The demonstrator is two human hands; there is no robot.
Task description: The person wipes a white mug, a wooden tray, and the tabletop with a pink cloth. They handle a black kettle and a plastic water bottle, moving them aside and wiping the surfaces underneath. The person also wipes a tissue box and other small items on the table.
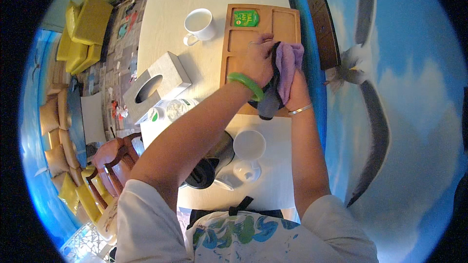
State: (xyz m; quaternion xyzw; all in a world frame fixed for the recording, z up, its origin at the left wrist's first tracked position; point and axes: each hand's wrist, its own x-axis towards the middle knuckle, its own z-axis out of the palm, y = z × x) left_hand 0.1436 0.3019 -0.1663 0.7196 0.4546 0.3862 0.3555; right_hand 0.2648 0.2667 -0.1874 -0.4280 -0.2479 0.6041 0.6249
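While right hand [298,92] has fingers clamped on purple cloth [288,63] above tray [278,33], left hand [258,63] grips black object [269,105] (kind unclear, fingertips hidden), also above tray; white mug [201,25] and tissue box [170,68] left of tray.

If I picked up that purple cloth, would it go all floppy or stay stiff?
The purple cloth would probably flop: it bunches in soft folds at the right hand. It's likely light, being a small piece of fabric, though I can't tell if it's wet. It probably won't roll, having no firm, round shape.
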